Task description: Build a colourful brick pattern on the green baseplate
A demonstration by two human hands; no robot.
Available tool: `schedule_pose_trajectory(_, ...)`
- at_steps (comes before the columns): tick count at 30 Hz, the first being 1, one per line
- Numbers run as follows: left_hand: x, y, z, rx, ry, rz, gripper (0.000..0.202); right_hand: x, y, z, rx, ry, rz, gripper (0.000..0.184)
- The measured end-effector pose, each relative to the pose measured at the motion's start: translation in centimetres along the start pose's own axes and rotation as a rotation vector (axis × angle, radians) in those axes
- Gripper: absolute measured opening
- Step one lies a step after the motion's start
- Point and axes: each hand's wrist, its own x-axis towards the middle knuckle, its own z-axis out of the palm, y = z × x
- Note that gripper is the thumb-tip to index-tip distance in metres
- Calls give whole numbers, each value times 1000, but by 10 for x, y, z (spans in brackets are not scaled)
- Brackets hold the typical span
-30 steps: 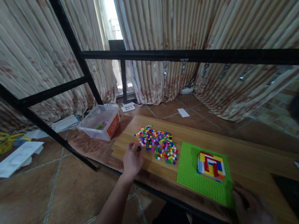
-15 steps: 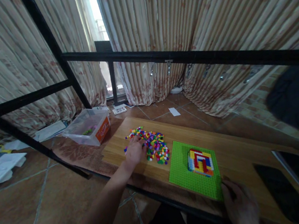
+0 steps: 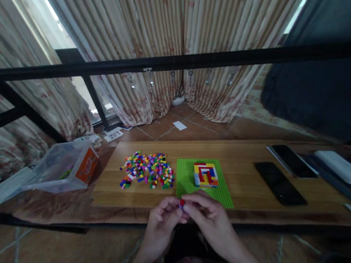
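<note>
My left hand (image 3: 163,220) and my right hand (image 3: 208,214) meet in front of the board's near edge, fingertips pinched together. Between them are small toy bricks (image 3: 182,202), one red and one that looks purple or blue; whether they are joined I cannot tell. Just beyond the hands lies a green baseplate (image 3: 184,173). On it stands a square build of red, yellow, blue and white bricks (image 3: 205,175). A loose pile of small coloured bricks (image 3: 149,167) is spread to the left of the baseplate.
The wooden board (image 3: 241,161) carries a dark phone (image 3: 281,184) and another dark device (image 3: 292,160) on the right. At the left stands a clear plastic bin (image 3: 59,167) with an orange label. A black metal bar (image 3: 165,61) crosses in front of the curtains.
My left hand has left the brick pile and come to the front middle. My right hand has moved left from the baseplate's corner to join it. The view has turned right.
</note>
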Motion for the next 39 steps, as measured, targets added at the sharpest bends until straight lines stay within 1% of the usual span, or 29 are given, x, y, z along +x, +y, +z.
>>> schedule_pose_trajectory(1,-4,-2,4,7,-18,-14,22,-3,0,3,39,-5,11,22)
schedule_pose_trajectory(3,-8,-5,8,26,-44,-27,23,-10,5,3,86,31,44,20)
schedule_pose_trajectory(6,-9,-11,16,44,-62,-29,25,-21,14,-4,114,82,100,17)
schedule_pose_trajectory(10,-11,-23,30,56,-80,-30,27,-30,17,-14,213,127,156,15)
schedule_pose_trajectory(14,-12,-40,37,43,-97,-57,30,-37,20,-20,341,152,210,18)
schedule_pose_trajectory(17,-11,-53,39,-13,-96,-105,34,-41,29,-24,364,193,266,23)
schedule_pose_trajectory(19,-11,-58,41,-70,-53,-161,35,-40,37,-30,309,263,281,26)
schedule_pose_trajectory(22,-12,-62,46,-176,56,-243,34,-33,52,-50,126,386,222,28)
schedule_pose_trajectory(24,-13,-63,48,-239,117,-276,34,-24,64,-71,-82,446,156,26)
schedule_pose_trajectory(26,-13,-64,48,-287,149,-300,37,-14,77,-93,-356,479,106,24)
schedule_pose_trajectory(28,-11,-65,48,-326,167,-320,39,-4,89,-111,-584,473,91,25)
schedule_pose_trajectory(29,-10,-65,48,-345,170,-329,40,0,95,-118,-668,451,81,25)
schedule_pose_trajectory(31,-6,-64,49,-384,167,-343,42,7,103,-125,-770,401,59,26)
schedule_pose_trajectory(33,-1,-61,52,-422,159,-352,44,9,105,-127,-797,379,47,25)
schedule_pose_trajectory(35,3,-57,56,-447,154,-347,44,6,101,-124,-771,396,50,26)
schedule_pose_trajectory(37,8,-53,61,-454,148,-330,41,-1,89,-116,-677,409,51,29)
schedule_pose_trajectory(39,14,-50,65,-459,127,-312,37,-10,73,-104,-501,360,42,30)
